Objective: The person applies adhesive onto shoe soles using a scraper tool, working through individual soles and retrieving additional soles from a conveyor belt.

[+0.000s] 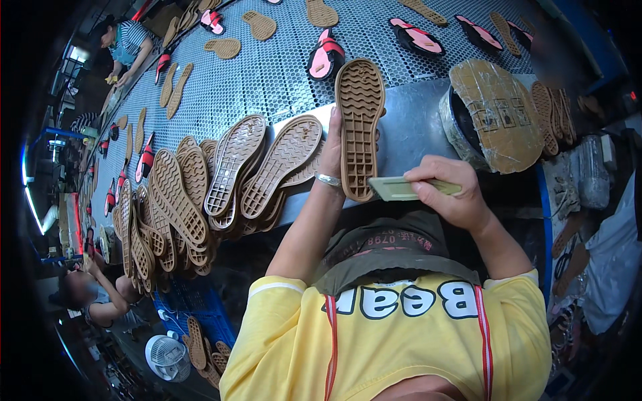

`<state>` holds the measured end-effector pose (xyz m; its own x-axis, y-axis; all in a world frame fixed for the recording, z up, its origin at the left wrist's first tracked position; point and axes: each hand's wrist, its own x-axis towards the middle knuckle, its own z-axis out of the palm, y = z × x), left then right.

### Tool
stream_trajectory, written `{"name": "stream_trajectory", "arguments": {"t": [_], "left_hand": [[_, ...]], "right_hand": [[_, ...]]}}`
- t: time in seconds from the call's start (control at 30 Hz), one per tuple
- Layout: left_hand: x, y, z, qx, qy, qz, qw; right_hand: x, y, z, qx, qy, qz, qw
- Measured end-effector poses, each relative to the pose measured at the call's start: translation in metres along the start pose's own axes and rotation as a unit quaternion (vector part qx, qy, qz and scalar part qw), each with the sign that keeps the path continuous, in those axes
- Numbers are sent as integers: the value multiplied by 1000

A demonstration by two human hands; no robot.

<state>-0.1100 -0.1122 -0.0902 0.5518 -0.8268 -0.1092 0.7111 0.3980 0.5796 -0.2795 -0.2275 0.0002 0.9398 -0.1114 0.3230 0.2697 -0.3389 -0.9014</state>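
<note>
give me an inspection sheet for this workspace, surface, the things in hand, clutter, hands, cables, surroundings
Surface: perforated grey conveyor belt carrying scattered soles and pink-and-black slippers.
Things in hand: tan shoe sole held upright, tread showing; flat pale green brush touching its lower edge.
Clutter: overlapping stack of tan soles along the belt edge; round container with cardboard lid.
Hands: left hand grips the sole, ring on one of the fingers; right hand grips the brush.
Cables: nothing seen.
Surroundings: another person at the far belt; small white fan below.

Stacked tan soles [200,194], pink-black sandals [326,57] on mesh conveyor [281,73], small white fan [166,357].
</note>
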Motion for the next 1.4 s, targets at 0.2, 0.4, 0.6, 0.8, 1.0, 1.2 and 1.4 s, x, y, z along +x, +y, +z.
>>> {"name": "stream_trajectory", "arguments": {"t": [0.2, 0.4, 0.6, 0.8, 1.0, 1.2, 1.4], "left_hand": [[-15, -9, 21, -47, -4, -58, 997], [-31, -15, 24, -26, -71, -83, 994], [-17, -6, 32, -49, 33, -97, 994], [14, -7, -12, -111, -133, -94, 980], [14, -13, -5, -125, -149, -105, 975], [10, -22, 1, -96, -87, -119, 984], [21, -33, 12, -17, 21, -115, 993]], "right_hand": [[23, 26, -21, 30, -74, 10, 997], [58, 62, -72, -139, 201, -16, 970], [31, 42, -10, -256, 58, -221, 939], [-7, 15, 29, -229, -63, -227, 944], [-3, 23, 12, -67, -66, -60, 994], [20, 61, -36, -112, 146, 5, 983], [20, 41, -33, -228, 90, -138, 960]]}}
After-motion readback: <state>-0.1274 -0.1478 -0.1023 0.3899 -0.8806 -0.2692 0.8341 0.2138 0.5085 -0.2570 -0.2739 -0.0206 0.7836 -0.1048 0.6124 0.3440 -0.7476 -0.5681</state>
